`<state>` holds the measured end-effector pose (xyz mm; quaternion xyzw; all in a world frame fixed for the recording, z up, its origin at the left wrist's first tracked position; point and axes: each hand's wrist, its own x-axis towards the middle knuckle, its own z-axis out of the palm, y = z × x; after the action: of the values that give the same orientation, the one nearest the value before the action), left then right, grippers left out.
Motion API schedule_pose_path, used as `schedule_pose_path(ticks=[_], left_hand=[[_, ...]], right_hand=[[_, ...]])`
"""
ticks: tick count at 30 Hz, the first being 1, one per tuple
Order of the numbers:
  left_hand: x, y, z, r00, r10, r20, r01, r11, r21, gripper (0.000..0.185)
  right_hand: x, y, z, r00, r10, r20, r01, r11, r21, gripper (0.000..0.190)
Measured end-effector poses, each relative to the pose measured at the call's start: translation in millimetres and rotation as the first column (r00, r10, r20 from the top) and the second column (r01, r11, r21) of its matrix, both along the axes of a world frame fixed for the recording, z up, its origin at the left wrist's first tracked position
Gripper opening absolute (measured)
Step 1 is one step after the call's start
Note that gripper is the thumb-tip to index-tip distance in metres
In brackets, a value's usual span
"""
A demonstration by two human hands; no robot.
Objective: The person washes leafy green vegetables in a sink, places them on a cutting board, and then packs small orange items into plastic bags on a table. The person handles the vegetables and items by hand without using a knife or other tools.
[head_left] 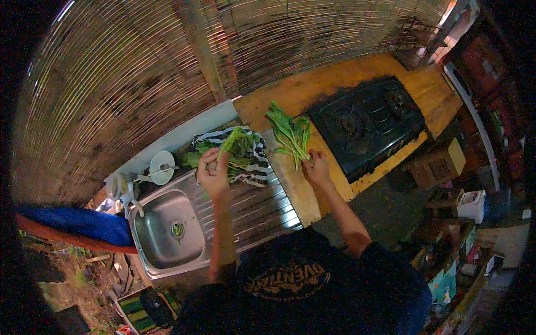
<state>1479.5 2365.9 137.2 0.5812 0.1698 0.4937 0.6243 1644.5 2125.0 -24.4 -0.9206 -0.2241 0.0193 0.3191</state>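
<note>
My left hand (pixel 213 172) is raised over the ribbed drainboard (pixel 255 209) and pinches a green leafy stem (pixel 234 140). Behind and below it, more leafy greens (pixel 194 157) lie on a black-and-white striped plastic bag (pixel 256 172). My right hand (pixel 317 167) grips the stem ends of a small bunch of leafy greens (pixel 289 132), whose leaves point away from me over the wooden counter (pixel 289 176). Whether that bunch touches the counter, I cannot tell.
Left of the drainboard is a steel sink (pixel 167 230) with green scraps in its drain. A faucet (pixel 129 194) and a round pale lid or dish (pixel 161 167) stand behind it. A black two-burner gas stove (pixel 368 121) sits on the counter to the right. A woven bamboo wall (pixel 138 83) rises behind.
</note>
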Motion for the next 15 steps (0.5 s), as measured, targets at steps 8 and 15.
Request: schedule_pose_path(ticks=[8,15], left_hand=[[1.8,-8.9,0.0,0.999,0.015,-0.050,-0.014,1.000,0.024,0.015],[-0.1,13.3,-4.3,0.998,0.052,-0.033,-0.049,0.994,0.094,0.016]], right_hand=[[-6.4,81.3,-7.4,0.999,0.016,-0.038,-0.026,0.963,-0.269,0.061],[43.5,88.9,28.1,0.971,0.224,-0.088,-0.238,0.946,-0.221,0.064]])
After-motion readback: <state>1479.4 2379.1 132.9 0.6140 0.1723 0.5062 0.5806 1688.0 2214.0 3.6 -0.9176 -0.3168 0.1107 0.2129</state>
